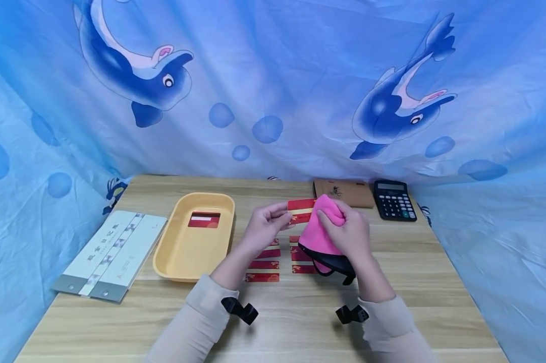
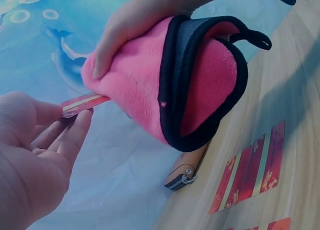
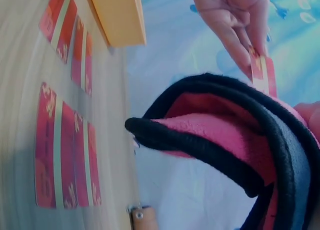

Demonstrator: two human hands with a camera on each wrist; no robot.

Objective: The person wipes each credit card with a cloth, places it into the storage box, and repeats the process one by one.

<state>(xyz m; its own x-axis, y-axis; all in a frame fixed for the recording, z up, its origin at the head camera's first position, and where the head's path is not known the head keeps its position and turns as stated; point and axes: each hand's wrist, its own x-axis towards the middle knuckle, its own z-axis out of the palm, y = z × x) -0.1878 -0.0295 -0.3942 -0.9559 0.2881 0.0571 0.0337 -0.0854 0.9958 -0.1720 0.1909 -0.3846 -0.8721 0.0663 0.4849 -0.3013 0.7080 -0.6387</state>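
My left hand (image 1: 264, 227) pinches a red and gold card (image 1: 298, 204) by one end, between thumb and fingers. Over the card's other end lies a pink plush cloth (image 1: 319, 233) with black edging and a hanging loop, gripped by my right hand (image 1: 352, 233). In the left wrist view the cloth (image 2: 137, 79) hangs as a wide folded pocket, and its narrow end covers part of the card (image 2: 80, 105). Below the hands, similar red cards (image 1: 262, 277) lie on the table in two columns, partly hidden by the left hand and the cloth.
To the left stands a yellow tray (image 1: 186, 259) with one dark red card (image 1: 204, 222) inside. Beside it lies a white and grey book (image 1: 114, 252) with a patterned band. A brown zipped case (image 1: 357, 194) and a black calculator (image 1: 394, 200) lie along the back right, before the blue curtain.
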